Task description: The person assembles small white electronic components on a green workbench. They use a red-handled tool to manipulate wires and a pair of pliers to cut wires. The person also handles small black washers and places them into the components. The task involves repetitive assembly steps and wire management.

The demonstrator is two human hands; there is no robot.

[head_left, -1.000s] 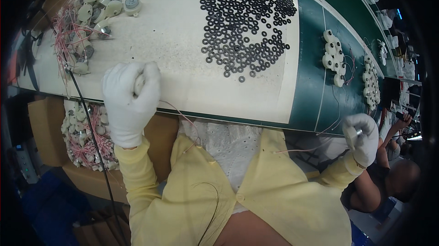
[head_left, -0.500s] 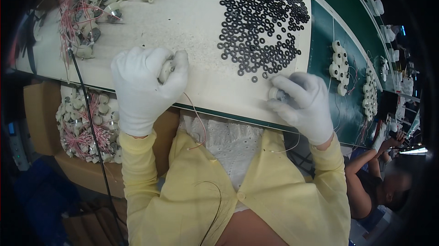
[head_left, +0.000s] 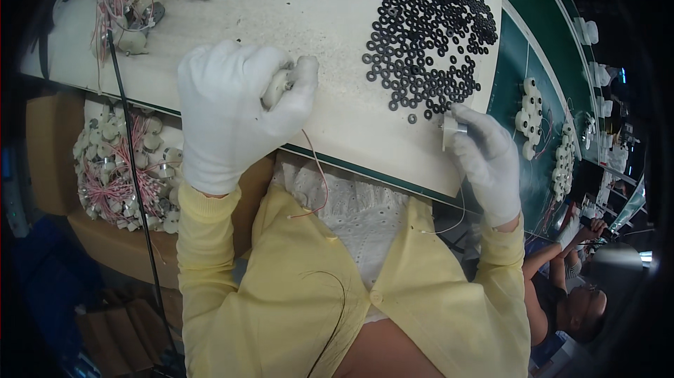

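Note:
Both hands wear white gloves. My left hand (head_left: 228,114) is closed round a small motor (head_left: 275,90) with an off-white plastic cover, pinched between thumb and curled fingers. A thin pink wire hangs below that hand over the table's front edge. At the right, my right hand (head_left: 493,164) grips a second small motor (head_left: 449,130) by its metal body, the white cover facing left and a pale wire trailing down. It is just in front of many loose black rubber rings (head_left: 428,34) spread on the white tabletop (head_left: 337,34).
A heap of wired motors (head_left: 133,42) lies at the far left of the table. Below it stands a cardboard box (head_left: 53,146) full of more motors (head_left: 133,167). A black rod (head_left: 135,160) crosses there. Motors with black rings (head_left: 529,119) sit on the green surface. A person (head_left: 554,301) works at right.
The view has shifted, so the rings appear farther right. The motor in my right hand has turned side-on, showing its metal body. My left hand still grips its motor.

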